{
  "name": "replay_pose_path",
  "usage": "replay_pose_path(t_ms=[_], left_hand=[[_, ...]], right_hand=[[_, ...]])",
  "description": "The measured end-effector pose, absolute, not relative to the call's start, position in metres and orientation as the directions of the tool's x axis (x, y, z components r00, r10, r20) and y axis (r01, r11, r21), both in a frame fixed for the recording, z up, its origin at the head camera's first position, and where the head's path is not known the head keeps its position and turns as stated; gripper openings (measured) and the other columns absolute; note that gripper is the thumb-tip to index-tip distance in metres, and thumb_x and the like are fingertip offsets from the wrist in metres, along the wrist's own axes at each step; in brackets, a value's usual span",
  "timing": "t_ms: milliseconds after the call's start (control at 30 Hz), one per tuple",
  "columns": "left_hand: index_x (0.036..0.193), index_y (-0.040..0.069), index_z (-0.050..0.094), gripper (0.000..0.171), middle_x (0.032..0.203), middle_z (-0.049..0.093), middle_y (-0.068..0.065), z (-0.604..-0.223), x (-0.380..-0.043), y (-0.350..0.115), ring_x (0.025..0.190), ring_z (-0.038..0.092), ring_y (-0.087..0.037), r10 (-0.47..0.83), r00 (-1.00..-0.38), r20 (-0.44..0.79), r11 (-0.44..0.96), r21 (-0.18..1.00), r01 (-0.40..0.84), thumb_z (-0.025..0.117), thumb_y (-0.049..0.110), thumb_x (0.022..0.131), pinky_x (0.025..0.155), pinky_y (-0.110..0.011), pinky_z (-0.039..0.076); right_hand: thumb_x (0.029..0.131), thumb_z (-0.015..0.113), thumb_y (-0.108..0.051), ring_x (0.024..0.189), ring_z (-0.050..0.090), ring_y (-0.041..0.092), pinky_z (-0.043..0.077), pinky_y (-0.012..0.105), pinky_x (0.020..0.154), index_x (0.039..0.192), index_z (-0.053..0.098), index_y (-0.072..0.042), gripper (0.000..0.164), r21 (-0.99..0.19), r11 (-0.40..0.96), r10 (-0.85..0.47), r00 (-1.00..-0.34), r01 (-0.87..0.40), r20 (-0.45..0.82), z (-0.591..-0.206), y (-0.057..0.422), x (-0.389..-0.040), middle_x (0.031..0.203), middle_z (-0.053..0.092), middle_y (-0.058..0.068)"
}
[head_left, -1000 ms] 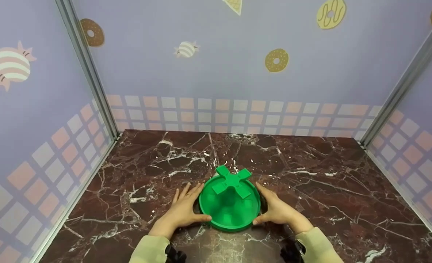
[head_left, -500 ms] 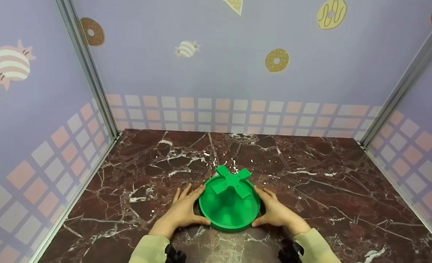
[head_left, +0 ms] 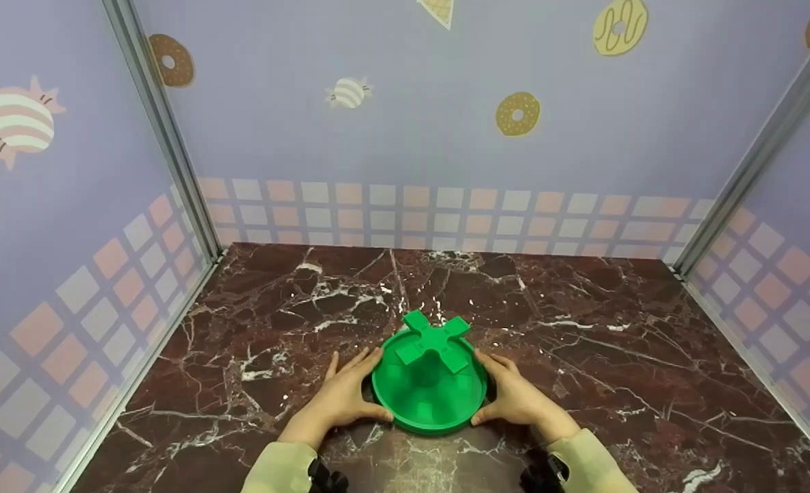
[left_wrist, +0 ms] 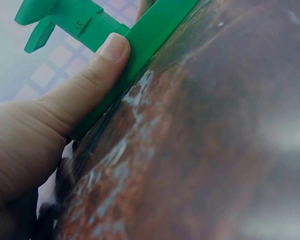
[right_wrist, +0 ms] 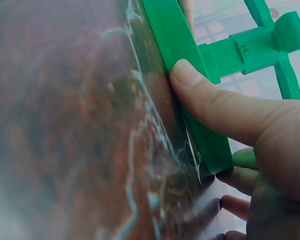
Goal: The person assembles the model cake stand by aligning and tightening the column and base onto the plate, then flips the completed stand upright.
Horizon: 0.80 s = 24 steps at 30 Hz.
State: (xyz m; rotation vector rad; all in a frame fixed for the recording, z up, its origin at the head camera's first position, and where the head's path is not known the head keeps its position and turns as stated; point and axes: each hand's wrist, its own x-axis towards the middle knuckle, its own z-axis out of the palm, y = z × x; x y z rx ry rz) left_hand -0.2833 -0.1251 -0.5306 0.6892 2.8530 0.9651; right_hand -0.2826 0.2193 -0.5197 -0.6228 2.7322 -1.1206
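Note:
A green round tray (head_left: 405, 407) with a low rim sits on the table. From it rises a post topped by a green four-armed cross piece (head_left: 435, 340). My left hand (head_left: 343, 397) grips the tray's left side, fingers along the far part and thumb at the near rim. On the opposite side my right hand (head_left: 515, 398) holds the rim in the same way. In the left wrist view the thumb (left_wrist: 90, 82) presses the rim beside a stem section marked 33. The right wrist view has the thumb (right_wrist: 215, 102) on the rim, near a section marked 34.
The dark red marble-patterned table (head_left: 617, 383) spreads around the tray, with small white specks behind it. Purple walls (head_left: 411, 137) with sweets and tile prints enclose the back and sides, joined by metal corner posts (head_left: 165, 130).
The right hand's fingers and thumb have shifted slightly inward along the rim, and the left fingers have drawn a little nearer. The tray stays in place.

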Motion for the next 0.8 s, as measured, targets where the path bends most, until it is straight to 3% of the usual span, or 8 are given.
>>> replay_pose_path(t_ms=[200, 433, 533, 600, 700, 800], left_hand=[[0.161, 0.004, 0.034, 0.12, 0.166, 0.036, -0.016, -0.53, -0.284, -0.125, 0.156, 0.03, -0.038, 0.432, -0.896, 0.1, 0.693, 0.599, 0.401, 0.092, 0.051, 0.068, 0.126, -0.07, -0.004], [0.16, 0.003, 0.034, 0.113, 0.164, 0.037, -0.022, -0.527, -0.284, -0.123, 0.154, 0.03, -0.045, 0.413, -0.903, 0.117, 0.634, 0.675, 0.377, 0.091, 0.047, 0.073, 0.126, -0.071, 0.001], [0.162, 0.007, 0.033, 0.112, 0.165, 0.034, -0.024, -0.524, -0.283, -0.122, 0.153, 0.022, -0.055, 0.387, -0.916, 0.102, 0.604, 0.723, 0.335, 0.091, 0.046, 0.074, 0.125, -0.072, 0.01], [0.163, 0.009, 0.032, 0.112, 0.164, 0.034, -0.026, -0.522, -0.282, -0.122, 0.151, 0.023, -0.058, 0.371, -0.923, 0.098, 0.582, 0.75, 0.314, 0.09, 0.045, 0.075, 0.123, -0.071, 0.021], [0.163, 0.009, 0.031, 0.11, 0.161, 0.039, -0.028, -0.518, -0.282, -0.122, 0.147, 0.036, -0.055, 0.359, -0.926, 0.116, 0.539, 0.784, 0.307, 0.089, 0.046, 0.077, 0.119, -0.068, 0.033], [0.163, 0.009, 0.031, 0.11, 0.159, 0.043, -0.028, -0.515, -0.282, -0.121, 0.145, 0.043, -0.049, 0.341, -0.931, 0.132, 0.506, 0.809, 0.3, 0.085, 0.053, 0.078, 0.117, -0.065, 0.038]], right_hand=[[0.06, 0.101, -0.025, 0.149, 0.028, 0.055, 0.037, 0.067, 0.116, 0.159, 0.031, 0.004, 0.125, -0.696, 0.643, -0.413, -0.91, -0.321, 0.038, -0.519, 0.22, -0.284, 0.158, 0.031, 0.039], [0.066, 0.098, -0.025, 0.144, 0.042, 0.05, 0.035, 0.063, 0.119, 0.158, 0.031, 0.007, 0.119, -0.733, 0.585, -0.465, -0.884, -0.348, 0.049, -0.514, 0.228, -0.287, 0.157, 0.04, 0.033], [0.069, 0.097, -0.024, 0.144, 0.046, 0.045, 0.039, 0.055, 0.119, 0.158, 0.03, 0.007, 0.115, -0.789, 0.515, -0.493, -0.869, -0.335, 0.046, -0.512, 0.231, -0.29, 0.158, 0.041, 0.03], [0.071, 0.096, -0.023, 0.142, 0.048, 0.045, 0.043, 0.053, 0.116, 0.159, 0.031, 0.005, 0.112, -0.825, 0.468, -0.499, -0.865, -0.316, 0.049, -0.511, 0.233, -0.291, 0.159, 0.042, 0.029], [0.074, 0.094, -0.022, 0.142, 0.047, 0.048, 0.046, 0.057, 0.112, 0.157, 0.036, 0.003, 0.105, -0.852, 0.422, -0.489, -0.869, -0.31, 0.074, -0.509, 0.235, -0.291, 0.158, 0.042, 0.029], [0.077, 0.091, -0.023, 0.143, 0.043, 0.052, 0.049, 0.058, 0.109, 0.155, 0.039, 0.002, 0.096, -0.869, 0.377, -0.474, -0.873, -0.319, 0.115, -0.506, 0.236, -0.291, 0.159, 0.04, 0.03]])
